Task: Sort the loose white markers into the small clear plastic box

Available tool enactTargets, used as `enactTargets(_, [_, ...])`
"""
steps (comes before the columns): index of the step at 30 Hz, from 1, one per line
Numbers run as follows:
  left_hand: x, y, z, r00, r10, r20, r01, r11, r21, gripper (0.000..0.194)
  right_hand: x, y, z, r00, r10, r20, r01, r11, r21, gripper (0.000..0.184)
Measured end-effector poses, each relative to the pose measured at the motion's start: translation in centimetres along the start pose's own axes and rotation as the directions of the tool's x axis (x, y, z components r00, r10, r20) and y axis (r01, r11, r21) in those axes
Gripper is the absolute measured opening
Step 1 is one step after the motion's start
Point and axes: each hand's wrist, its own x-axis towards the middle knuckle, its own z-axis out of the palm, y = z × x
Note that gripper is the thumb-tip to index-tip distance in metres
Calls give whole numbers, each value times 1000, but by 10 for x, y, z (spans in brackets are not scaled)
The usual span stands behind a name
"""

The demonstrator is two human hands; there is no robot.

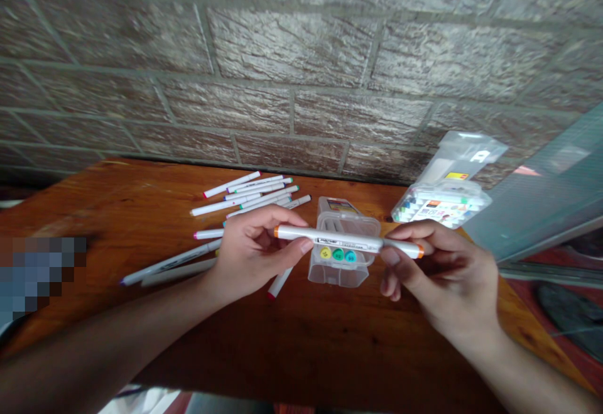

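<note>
Between my two hands is a white marker [346, 240] with orange ends, held level with its printed side toward me. My left hand [257, 244] pinches its left end between thumb and fingers. At the right end, my right hand [438, 269] grips the cap by thumb and fingertips; a grey band shows near that cap. Behind the marker, a clear plastic case [336, 274] stands open on the table, with yellow, green and blue marker ends showing in it. Several white markers [254, 194] with coloured ends lie loose at the left, some partly hidden by my left hand.
A second clear case [443, 203], full of markers with its lid raised, stands at the table's back right. The wooden table [155, 194] meets a brick wall [292, 56]. A glass panel [556, 194] borders the right side. A pixelated patch covers the left edge.
</note>
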Motion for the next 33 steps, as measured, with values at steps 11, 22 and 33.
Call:
enactTargets(11, [-1,-2,-2,998,-45,34,47,997,-64,13,1,9,-3,996,-78,53,77,997,24,16])
enactTargets(22, [-1,-1,-1,998,57,33,-57,998,-6,10,4,14,-4,992,-109,60,105,993,61,12])
enactTargets(33, [-1,-1,-1,998,49,41,-49,999,-1,9,0,6,-1,1000,-19,8,18,999,33,16])
